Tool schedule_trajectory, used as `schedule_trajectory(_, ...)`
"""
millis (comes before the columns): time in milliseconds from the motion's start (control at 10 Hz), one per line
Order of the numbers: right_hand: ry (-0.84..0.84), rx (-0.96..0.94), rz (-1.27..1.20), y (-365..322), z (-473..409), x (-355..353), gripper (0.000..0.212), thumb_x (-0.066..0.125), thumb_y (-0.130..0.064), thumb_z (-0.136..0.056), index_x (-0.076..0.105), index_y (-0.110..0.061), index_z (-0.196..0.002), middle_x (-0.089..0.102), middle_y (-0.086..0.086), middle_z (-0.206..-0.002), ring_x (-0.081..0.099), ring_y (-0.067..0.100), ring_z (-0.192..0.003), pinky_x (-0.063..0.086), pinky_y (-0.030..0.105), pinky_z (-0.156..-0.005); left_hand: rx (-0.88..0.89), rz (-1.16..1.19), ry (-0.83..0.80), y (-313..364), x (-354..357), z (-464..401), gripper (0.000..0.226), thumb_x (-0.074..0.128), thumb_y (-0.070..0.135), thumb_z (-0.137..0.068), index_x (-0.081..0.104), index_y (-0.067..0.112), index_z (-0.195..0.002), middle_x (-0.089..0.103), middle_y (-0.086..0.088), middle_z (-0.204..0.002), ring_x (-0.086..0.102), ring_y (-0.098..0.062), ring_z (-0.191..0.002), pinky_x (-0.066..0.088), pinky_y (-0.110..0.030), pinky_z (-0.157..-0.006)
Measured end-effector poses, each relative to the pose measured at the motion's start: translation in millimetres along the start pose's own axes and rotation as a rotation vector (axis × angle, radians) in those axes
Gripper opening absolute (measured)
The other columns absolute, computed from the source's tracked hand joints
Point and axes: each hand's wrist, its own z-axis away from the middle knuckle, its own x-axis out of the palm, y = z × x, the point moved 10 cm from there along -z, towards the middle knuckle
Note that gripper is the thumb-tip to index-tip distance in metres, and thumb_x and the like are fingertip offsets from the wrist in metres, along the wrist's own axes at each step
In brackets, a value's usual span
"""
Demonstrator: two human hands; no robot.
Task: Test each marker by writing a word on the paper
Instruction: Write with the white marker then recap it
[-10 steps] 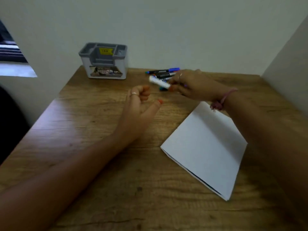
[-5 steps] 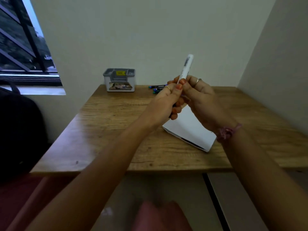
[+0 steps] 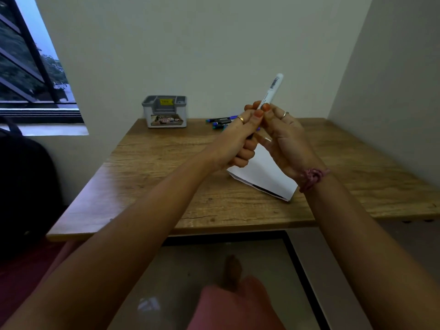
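Two hands hold one white marker above a wooden table.

On the table [image 3: 166, 186] a folded paper [image 3: 264, 177] lies under the hands. The left hand [image 3: 234, 141] curls round the marker's lower end; the right hand [image 3: 283, 136] pinches the marker [image 3: 271, 91] at its middle, tilted up, barcode on top. A grey box [image 3: 164, 111] carries a yellow label, unreadable. Other markers [image 3: 219, 122] lie behind.

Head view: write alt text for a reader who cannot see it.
Both hands hold a white marker tilted upward above a wooden table; the left hand grips its lower end, the right hand pinches its barrel. A folded white paper lies beneath, with more markers and a grey organizer by the wall.
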Motion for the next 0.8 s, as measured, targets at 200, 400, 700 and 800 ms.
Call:
schedule_trajectory(200,0.242,0.084,-0.006,20.7,-16.5,-53.5,0.021,0.062,-0.038,-0.085,0.064,-0.024,-0.101,0.062,-0.010,-0.082,0.059,0.007,-0.087,0.043,0.030,-0.086,-0.072,-0.179,0.067,-28.3,-73.2,-23.7,0.073,0.010,0.071,-0.085,0.038,0.026,-0.136,0.044,-0.008,-0.071,0.026,-0.011,-0.049,0.024,-0.022,-0.044)
schedule_trajectory(400,0.295,0.357,-0.148,84.8,-11.9,-82.4,0.016,0.056,-0.022,-0.088,0.056,-0.020,-0.072,0.042,-0.005,-0.058,0.038,0.007,-0.054,0.037,0.019,-0.052,0.164,-1.000,-0.018,-46.5,-93.7,-73.6,0.052,0.048,0.053,-0.089,0.042,0.032,-0.136,0.046,0.002,-0.128,0.049,-0.001,-0.084,0.039,-0.018,-0.072)
schedule_trajectory(700,-0.179,0.610,0.196,122.5,-18.9,-70.6,0.026,0.055,-0.014,-0.072,0.068,-0.007,-0.093,0.068,0.010,-0.080,0.063,0.026,-0.076,0.053,0.035,-0.067,0.227,-1.488,-0.489,-77.0,-60.4,-75.8,0.074,0.042,0.077,-0.073,0.038,0.040,-0.137,0.031,0.029,-0.138,0.027,-0.007,-0.106,0.030,-0.021,-0.080)
schedule_trajectory(800,-0.343,0.565,0.375,124.4,-22.9,-59.6,0.021,0.061,-0.012,-0.077,0.069,-0.013,-0.096,0.070,0.011,-0.090,0.065,0.026,-0.082,0.056,0.036,-0.072,0.210,-1.324,-0.434,-83.1,-69.0,-77.9,0.067,0.045,0.075,-0.071,0.039,0.043,-0.130,0.032,0.033,-0.102,0.029,-0.005,-0.097,0.033,-0.020,-0.075)
